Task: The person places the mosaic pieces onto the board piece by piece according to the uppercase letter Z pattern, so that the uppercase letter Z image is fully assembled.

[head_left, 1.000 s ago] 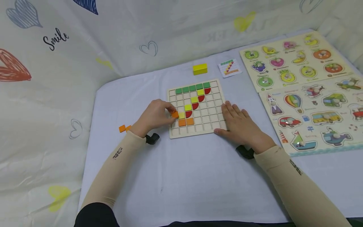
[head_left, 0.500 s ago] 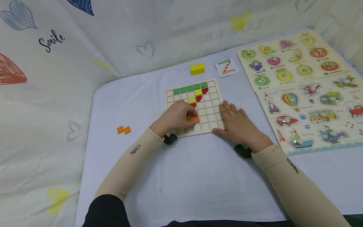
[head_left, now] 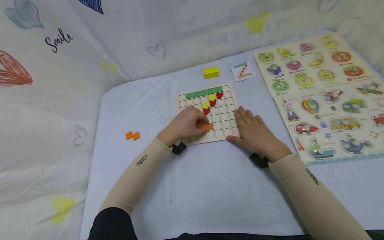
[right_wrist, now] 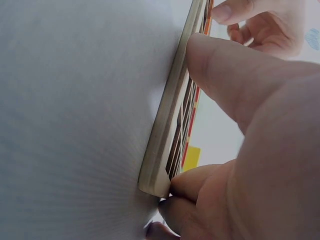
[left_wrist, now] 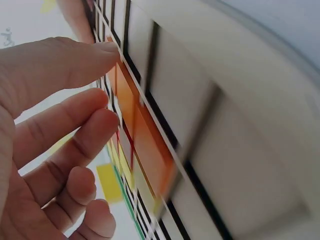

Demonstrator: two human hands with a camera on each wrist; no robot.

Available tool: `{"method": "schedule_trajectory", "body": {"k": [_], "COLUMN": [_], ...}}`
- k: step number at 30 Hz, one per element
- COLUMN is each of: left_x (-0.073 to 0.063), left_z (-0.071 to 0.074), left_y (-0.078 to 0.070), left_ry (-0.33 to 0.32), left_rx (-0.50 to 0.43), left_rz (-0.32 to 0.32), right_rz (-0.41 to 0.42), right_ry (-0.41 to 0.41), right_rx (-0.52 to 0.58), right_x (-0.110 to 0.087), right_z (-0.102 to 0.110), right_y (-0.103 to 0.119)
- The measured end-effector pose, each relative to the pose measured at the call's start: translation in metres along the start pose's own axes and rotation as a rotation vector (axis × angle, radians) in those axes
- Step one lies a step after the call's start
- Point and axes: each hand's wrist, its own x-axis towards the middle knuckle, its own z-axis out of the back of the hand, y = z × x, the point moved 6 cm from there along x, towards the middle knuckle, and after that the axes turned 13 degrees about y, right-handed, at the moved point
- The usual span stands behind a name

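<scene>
A wooden grid board (head_left: 223, 116) lies on the table, bearing green, yellow, red and orange pieces. My left hand (head_left: 187, 123) is over its lower left part, thumb and fingertips right at an orange tile (head_left: 209, 126) in the row. In the left wrist view the thumb (left_wrist: 95, 55) and fingers stand apart, with the orange tiles (left_wrist: 152, 150) flat in the grid beside them. My right hand (head_left: 255, 133) rests with straight fingers along the board's right edge, thumb at the lower right corner. Part of the board's left side is hidden by the left hand.
Two loose orange tiles (head_left: 129, 135) lie left of the board. Behind it are a yellow block (head_left: 211, 72) and a small pattern card (head_left: 243, 71). Picture puzzle boards (head_left: 322, 95) with fruit and vehicles fill the right side. A printed cloth backdrop (head_left: 180, 36) rises behind the table.
My left hand has moved right from the board's left edge, bringing a pinched orange tile into the row. Over the last half second it has barely moved. The right hand stays in place.
</scene>
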Motion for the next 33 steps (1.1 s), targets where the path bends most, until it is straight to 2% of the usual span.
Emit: {"method": "schedule_trajectory", "body": {"k": [8,15,25,33], "left_x": [-0.029,-0.07,-0.12,-0.171], "left_z": [0.002,0.001,-0.003,0.004], "left_y": [0.029,0.064,0.109,0.135], "left_ry": [-0.046,-0.074,-0.065,-0.053], "left_rx": [-0.046,-0.086,-0.087,-0.079], "left_rz": [0.109,0.272,0.383,0.485], "right_rz": [-0.001,0.002,-0.003,0.01], "right_ry": [0.009,0.018,0.029,0.018], "right_rx": [0.007,0.004,0.014,0.011], "right_x": [0.0,0.001,0.003,0.003], "right_z": [0.0,-0.001,-0.003,-0.001], "right_y": [0.001,0.001,-0.003,-0.001]}}
